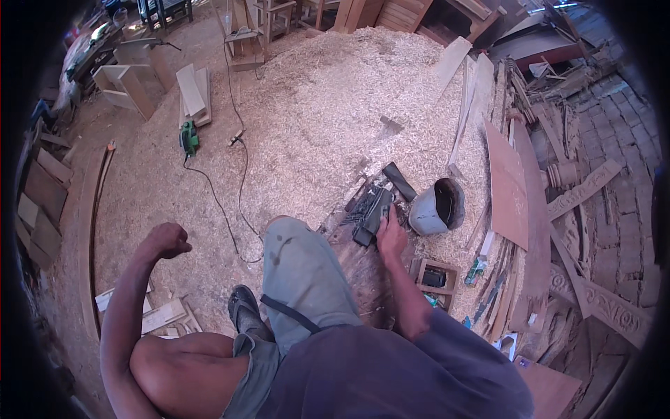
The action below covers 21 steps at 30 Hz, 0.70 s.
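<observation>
My right hand (391, 237) is closed at the end of a dark oblong block (375, 215), low over a worn wooden board (359, 272). Thin dark rod-like tools (360, 202) lie heaped beside that block; their exact kind is too small to tell. Just beyond them rests a second dark flat block (399, 181). To the right of my hand stands a grey bucket (428, 213) with a dark inside. My left hand (167, 241) is curled into a fist out to the left, above the floor, with nothing visible in it.
Wood shavings (314, 126) cover the floor ahead. A green power planer (188, 138) trails a black cord (216, 202) toward my knee. Boards (192, 94) lie behind it. On the right are a wooden tray (437, 277), planks (506, 181) and carved pieces (586, 188).
</observation>
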Available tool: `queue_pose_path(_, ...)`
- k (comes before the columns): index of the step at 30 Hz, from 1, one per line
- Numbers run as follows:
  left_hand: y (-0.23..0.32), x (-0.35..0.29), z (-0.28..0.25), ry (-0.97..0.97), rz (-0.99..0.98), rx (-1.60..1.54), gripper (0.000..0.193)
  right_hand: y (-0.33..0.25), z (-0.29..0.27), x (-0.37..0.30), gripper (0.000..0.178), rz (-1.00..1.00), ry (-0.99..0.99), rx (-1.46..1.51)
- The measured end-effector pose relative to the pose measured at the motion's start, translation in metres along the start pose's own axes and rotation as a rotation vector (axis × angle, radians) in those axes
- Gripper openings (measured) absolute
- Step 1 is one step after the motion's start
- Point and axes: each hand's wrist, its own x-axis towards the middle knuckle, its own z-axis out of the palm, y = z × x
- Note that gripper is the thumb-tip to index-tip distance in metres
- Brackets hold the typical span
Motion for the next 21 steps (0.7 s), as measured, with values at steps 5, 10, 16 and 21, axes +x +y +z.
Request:
queue_pose_path(5,-0.007,0.014,0.005,-0.010,-0.026,0.137,0.029,0.009,-0.001,0.034,0.046,-0.059,0.182,0.015)
queue_pose_path(10,0.000,0.008,0.004,0.070,0.016,0.031,0.028,0.007,0.004,-0.003,0.049,-0.033,0.050,0.020)
queue_pose_path(16,-0.005,0.013,0.009,0.049,0.005,0.078,0.028,-0.002,-0.007,0.023,0.048,-0.043,0.115,0.050)
queue_pose_path(21,0.002,0.010,0.004,0.044,0.016,0.027,0.028,0.013,0.005,-0.006,0.048,-0.080,0.094,0.024)
